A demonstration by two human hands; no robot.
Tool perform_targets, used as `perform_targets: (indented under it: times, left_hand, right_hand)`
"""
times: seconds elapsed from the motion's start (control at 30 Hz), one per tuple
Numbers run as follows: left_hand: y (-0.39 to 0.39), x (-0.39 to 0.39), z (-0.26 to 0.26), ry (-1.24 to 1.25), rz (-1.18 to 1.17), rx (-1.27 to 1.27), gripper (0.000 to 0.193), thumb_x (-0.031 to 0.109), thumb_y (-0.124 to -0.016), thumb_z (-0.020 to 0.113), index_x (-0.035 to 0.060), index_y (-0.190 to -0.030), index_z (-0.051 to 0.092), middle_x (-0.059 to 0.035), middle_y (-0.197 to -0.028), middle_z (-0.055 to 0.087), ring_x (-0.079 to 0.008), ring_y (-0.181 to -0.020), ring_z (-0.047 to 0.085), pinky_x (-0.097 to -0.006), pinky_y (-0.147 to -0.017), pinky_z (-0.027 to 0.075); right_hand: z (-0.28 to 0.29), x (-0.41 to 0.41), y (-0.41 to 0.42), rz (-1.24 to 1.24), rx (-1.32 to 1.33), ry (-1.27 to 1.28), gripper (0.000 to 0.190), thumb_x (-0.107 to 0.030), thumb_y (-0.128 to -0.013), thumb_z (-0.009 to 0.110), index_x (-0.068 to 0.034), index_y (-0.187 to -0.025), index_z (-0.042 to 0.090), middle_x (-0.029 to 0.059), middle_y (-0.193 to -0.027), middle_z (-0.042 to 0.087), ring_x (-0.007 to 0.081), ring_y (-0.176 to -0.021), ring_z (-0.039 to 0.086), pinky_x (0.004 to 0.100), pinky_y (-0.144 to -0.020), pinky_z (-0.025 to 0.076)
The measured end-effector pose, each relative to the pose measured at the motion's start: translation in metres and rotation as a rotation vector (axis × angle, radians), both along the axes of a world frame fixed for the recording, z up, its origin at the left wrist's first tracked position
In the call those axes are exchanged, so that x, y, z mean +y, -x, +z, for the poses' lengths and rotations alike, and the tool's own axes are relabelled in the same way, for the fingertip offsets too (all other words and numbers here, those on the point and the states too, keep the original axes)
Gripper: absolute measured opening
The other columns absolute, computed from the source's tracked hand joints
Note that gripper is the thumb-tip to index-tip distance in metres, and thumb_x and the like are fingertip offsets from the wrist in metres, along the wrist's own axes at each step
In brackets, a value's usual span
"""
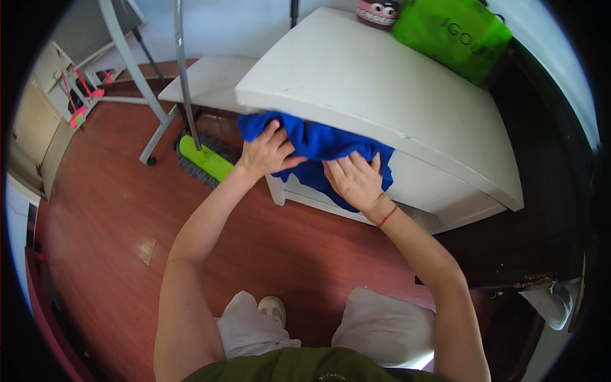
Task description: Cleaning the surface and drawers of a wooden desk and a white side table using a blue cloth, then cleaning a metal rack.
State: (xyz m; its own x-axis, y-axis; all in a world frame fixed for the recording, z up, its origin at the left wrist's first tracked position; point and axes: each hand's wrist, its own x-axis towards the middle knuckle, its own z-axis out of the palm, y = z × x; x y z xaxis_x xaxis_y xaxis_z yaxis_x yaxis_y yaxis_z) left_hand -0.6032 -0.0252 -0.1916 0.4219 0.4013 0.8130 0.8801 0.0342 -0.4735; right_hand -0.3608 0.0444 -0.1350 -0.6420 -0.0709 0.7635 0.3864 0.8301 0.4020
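Both of my hands are on a blue cloth (315, 141) at the front face of a white cabinet (372, 81), just under its top edge. My left hand (269, 150) presses near the cloth's left end, fingers bent with a fold of fabric around them. To its right, my right hand (355, 179) lies over the cloth, fingertips against its upper part; a red string circles that wrist. The cloth bunches in folds, and part of it hangs down over the cabinet's front. Whether the fingers grip it or only press on it is hard to tell.
A green bag (451, 38) and a dark jar with a pink label (377, 13) stand on the cabinet. Left of it are a flat mop with a lime-green head (205, 157), a low white bench (210, 81) and a grey metal stand (129, 57). Dark furniture (530, 248) adjoins at right.
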Motion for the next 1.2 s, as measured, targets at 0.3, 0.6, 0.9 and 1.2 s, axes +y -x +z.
perform_targets:
  times: [0.3, 0.6, 0.9, 1.2]
  left_hand:
    - [-0.015, 0.008, -0.064, -0.02, -0.019, -0.273, 0.053, 0.056, -0.08, 0.065, 0.0229, -0.122, 0.065, -0.0095, -0.132, 0.054, -0.0482, -0.141, 0.018, -0.0576, -0.11, 0.023]
    - [-0.04, -0.002, -0.026, 0.049, -0.071, -0.44, 0.06, 0.056, -0.082, 0.065, 0.0187, -0.128, 0.061, -0.0156, -0.135, 0.05, -0.0559, -0.132, 0.029, -0.0634, -0.103, 0.028]
    - [-0.04, 0.013, -0.075, 0.022, -0.013, -0.295, 0.051, 0.053, -0.085, 0.059, 0.0222, -0.126, 0.062, -0.0045, -0.133, 0.057, -0.0457, -0.14, 0.024, -0.061, -0.114, 0.01]
    - [-0.066, 0.018, -0.026, -0.065, -0.064, -0.31, 0.046, 0.049, -0.084, 0.065, 0.0279, -0.125, 0.063, -0.0014, -0.138, 0.053, -0.038, -0.143, 0.024, -0.0542, -0.117, 0.015]
  right_hand:
    - [-0.085, 0.006, 0.003, -0.067, -0.059, -0.021, 0.029, -0.022, -0.079, 0.068, -0.027, -0.107, 0.07, -0.0154, -0.096, 0.064, 0.0064, -0.079, 0.056, 0.0359, -0.074, 0.044]
    - [-0.05, -0.004, 0.011, -0.081, 0.019, 0.074, 0.017, -0.022, -0.076, 0.075, -0.021, -0.093, 0.073, -0.0028, -0.09, 0.064, 0.0208, -0.083, 0.058, 0.0434, -0.09, 0.039]
    - [-0.09, 0.004, -0.002, -0.043, 0.008, 0.035, 0.016, -0.017, -0.073, 0.072, -0.022, -0.089, 0.073, -0.0056, -0.082, 0.066, 0.0184, -0.081, 0.058, 0.0441, -0.096, 0.039]
    - [-0.057, 0.007, -0.013, -0.069, 0.178, 0.037, 0.018, -0.016, -0.075, 0.074, -0.015, -0.093, 0.074, 0.0088, -0.111, 0.064, 0.0331, -0.108, 0.054, 0.049, -0.1, 0.031]
